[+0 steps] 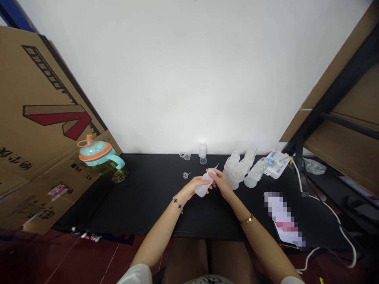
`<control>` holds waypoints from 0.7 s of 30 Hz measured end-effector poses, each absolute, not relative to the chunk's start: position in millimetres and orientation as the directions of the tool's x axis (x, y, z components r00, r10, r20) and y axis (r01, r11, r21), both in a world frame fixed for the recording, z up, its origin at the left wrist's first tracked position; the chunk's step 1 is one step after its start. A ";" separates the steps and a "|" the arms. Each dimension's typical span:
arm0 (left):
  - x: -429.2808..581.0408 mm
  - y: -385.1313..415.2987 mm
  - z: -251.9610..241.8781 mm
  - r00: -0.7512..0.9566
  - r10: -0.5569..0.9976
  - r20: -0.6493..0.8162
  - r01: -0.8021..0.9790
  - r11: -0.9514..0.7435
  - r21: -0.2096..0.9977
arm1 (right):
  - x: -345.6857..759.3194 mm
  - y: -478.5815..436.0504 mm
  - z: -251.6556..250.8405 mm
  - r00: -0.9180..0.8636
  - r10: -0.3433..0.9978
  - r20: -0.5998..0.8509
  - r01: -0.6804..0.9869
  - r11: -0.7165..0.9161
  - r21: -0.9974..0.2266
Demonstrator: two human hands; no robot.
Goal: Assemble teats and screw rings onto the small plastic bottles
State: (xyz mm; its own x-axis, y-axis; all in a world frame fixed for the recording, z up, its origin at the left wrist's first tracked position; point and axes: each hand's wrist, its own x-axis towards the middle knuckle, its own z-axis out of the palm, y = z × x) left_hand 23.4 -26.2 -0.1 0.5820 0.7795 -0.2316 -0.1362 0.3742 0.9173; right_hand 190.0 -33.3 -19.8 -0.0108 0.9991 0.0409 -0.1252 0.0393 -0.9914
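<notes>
Both hands meet over the middle of the black table point(142, 205). My left hand point(194, 187) is wrapped round a translucent white bottle point(202, 189), tilted with its neck toward the upper right. At the neck are the closed fingers of my right hand point(221, 182), and a thin clear nozzle tip point(216, 166) sticks out above them. A small clear nozzle piece point(186, 175) lies left of the hands. Behind them stand a small clear bottle point(202, 150) and clear ring-like caps point(185, 156). Several white bottles point(251, 180) stand close together right of my right hand.
A large jug point(96, 156) with an orange and turquoise lid stands at the left beside cardboard boxes point(44, 118). At the right are a white power strip point(277, 163), a white cable point(334, 215) and a phone-like flat item point(284, 221). A white wall rises behind.
</notes>
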 end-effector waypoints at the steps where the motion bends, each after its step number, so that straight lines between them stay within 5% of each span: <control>1: 23.4 -26.8 0.8 0.574 0.785 -0.232 -0.127 0.365 0.922 | 190.2 -33.0 -20.0 -0.011 0.999 0.038 -0.121 0.036 -0.992; 21: 22.5 -22.2 -9.7 0.478 0.873 -0.101 0.083 0.070 0.994 | 188.8 -29.9 -21.1 0.054 0.999 0.006 -0.037 0.008 -0.999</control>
